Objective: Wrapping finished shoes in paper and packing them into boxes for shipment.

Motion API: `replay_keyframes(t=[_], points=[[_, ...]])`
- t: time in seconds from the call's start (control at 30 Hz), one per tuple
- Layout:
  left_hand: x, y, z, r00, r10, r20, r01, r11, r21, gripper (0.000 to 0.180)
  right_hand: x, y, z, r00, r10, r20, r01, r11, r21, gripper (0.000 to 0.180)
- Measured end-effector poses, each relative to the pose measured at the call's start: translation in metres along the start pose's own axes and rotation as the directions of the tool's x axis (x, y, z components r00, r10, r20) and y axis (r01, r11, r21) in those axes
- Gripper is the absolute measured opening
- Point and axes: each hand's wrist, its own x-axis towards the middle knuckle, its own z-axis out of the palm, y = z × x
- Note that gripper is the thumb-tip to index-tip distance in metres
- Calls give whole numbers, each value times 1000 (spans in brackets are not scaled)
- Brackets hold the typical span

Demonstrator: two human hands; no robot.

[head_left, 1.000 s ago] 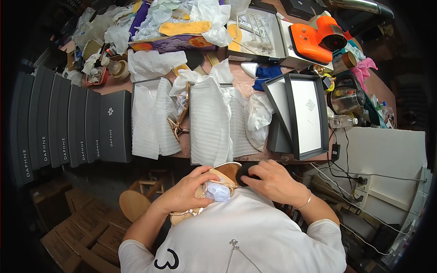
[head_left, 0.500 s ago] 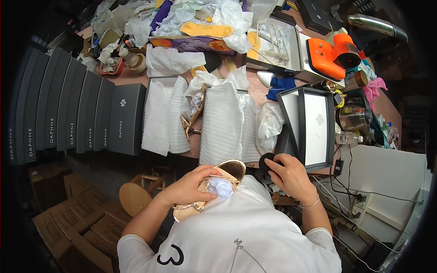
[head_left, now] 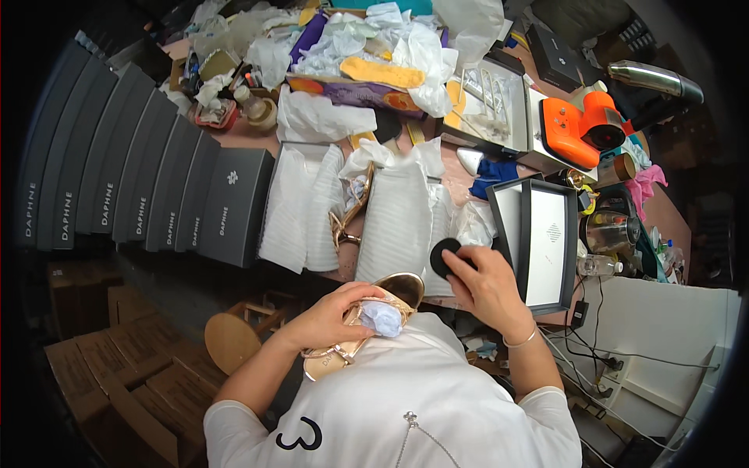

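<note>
— Where is the shoe?
— The left hand (head_left: pixel 331 316) grips a gold strappy sandal stuffed with white tissue (head_left: pixel 367 324) against the chest.
— And the right hand (head_left: pixel 488 281)?
— It clasps a flat black round pad (head_left: pixel 443 257) over the counter (head_left: pixel 437 168).

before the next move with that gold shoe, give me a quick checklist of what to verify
1. Left hand grips the gold shoe: ok, fingers wrap its upper.
2. White paper stuffing sits inside the shoe: ok.
3. Right hand has the round black disc: ok, fingertips on it.
4. Disc clear of the open shoebox: ok, it lies left of the box edge.
5. Second gold shoe within reach on the white wrapping: ok.
6. What the disc is, and its underside: cannot tell.
</note>
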Motion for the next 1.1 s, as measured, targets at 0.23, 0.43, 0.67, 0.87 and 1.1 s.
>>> replay_keyframes(t=[0.23,0.43,0.67,0.87,1.1], points=[[28,-20,-12,855,71,-514,-221,946,-236,62,76,40,14,949,95,-300,-116,992,-52,54],[40,-20,5,717,248,-652,-249,964,94,64,63,-23,47,995,82,61,-102,721,685,64],[32,-19,25,701,249,-668,-279,958,64,56,56,-20,70,992,122,-31,-65,702,709,46],[40,-26,38,648,205,-733,-288,957,13,50,51,-21,82,968,151,-199,6,782,623,30],[18,-31,57,948,-1,-319,-314,169,-934,64,54,-24,95,994,77,-74,-5,728,686,34]])
